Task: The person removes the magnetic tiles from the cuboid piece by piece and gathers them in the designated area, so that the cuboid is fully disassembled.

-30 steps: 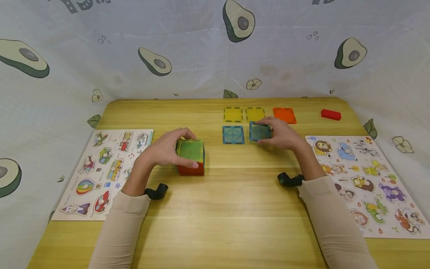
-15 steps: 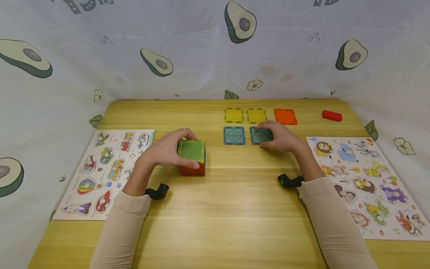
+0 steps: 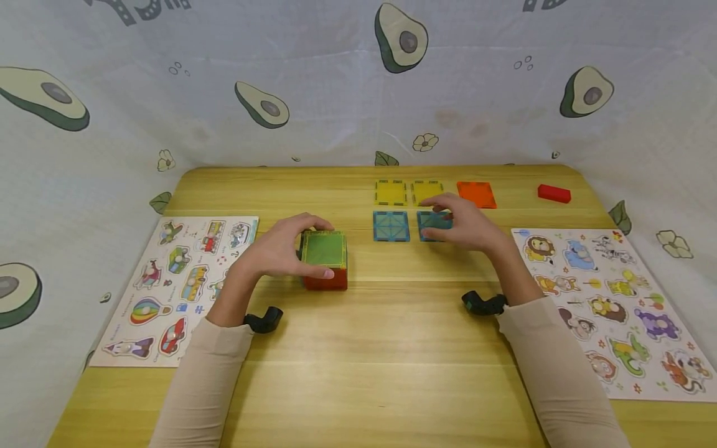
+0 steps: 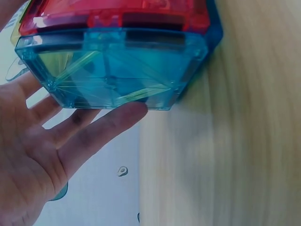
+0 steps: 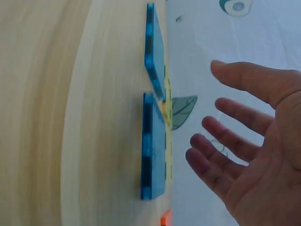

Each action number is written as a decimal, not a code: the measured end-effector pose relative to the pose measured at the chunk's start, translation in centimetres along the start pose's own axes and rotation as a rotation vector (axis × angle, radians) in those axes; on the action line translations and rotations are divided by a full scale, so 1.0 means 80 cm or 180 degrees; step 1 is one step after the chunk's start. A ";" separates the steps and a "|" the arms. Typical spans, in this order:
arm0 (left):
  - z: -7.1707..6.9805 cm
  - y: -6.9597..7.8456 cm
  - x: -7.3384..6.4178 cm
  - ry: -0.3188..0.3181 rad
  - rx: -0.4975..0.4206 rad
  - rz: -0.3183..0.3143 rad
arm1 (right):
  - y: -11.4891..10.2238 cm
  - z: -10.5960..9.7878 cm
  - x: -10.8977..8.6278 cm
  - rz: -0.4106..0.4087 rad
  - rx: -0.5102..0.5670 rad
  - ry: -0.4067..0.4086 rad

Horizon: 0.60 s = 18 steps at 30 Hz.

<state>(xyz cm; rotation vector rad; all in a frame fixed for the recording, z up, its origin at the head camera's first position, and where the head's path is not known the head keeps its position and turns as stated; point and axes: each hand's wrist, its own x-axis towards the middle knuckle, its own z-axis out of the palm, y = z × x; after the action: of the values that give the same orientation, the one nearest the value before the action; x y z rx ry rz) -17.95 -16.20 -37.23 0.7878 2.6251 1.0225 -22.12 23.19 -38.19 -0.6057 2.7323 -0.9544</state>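
Observation:
My left hand holds a cube of see-through magnetic tiles, thumb along the front and fingers behind. The cube has a yellow-green top and a red front; in the left wrist view its blue side faces the camera, one fingertip at its lower edge. Over the right-hand blue square tile hovers my right hand, fingers apart and nothing between them. The right wrist view shows this hand raised off two blue tiles lying flat. Beside the first lies the other blue tile.
Behind the blue tiles lie two yellow square tiles, a left one and a right one, then an orange tile. A red block sits at the back right. Picture puzzle boards flank the table: vehicles left, animals right.
My right hand has set the right-hand blue tile flat beside the other one, let it go and lifted off. The left hand has shifted slightly right with the cube.

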 end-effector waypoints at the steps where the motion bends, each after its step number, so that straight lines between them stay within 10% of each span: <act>1: 0.001 0.001 0.001 0.0022 0.0024 0.0003 | -0.004 0.002 0.000 -0.0036 0.0062 0.0021; 11: 0.006 0.002 0.005 0.0060 0.0032 0.0031 | -0.059 0.025 0.002 -0.0315 0.0420 0.0022; 18: -0.007 -0.008 -0.002 -0.0137 -0.0490 -0.0085 | -0.081 0.045 0.005 -0.0495 0.0577 -0.0087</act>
<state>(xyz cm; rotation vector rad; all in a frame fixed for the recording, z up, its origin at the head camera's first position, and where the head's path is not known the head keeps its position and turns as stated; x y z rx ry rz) -18.26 -17.01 -37.30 0.7294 2.4789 1.1702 -19.36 16.41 -36.91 -0.7991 2.5676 -1.2039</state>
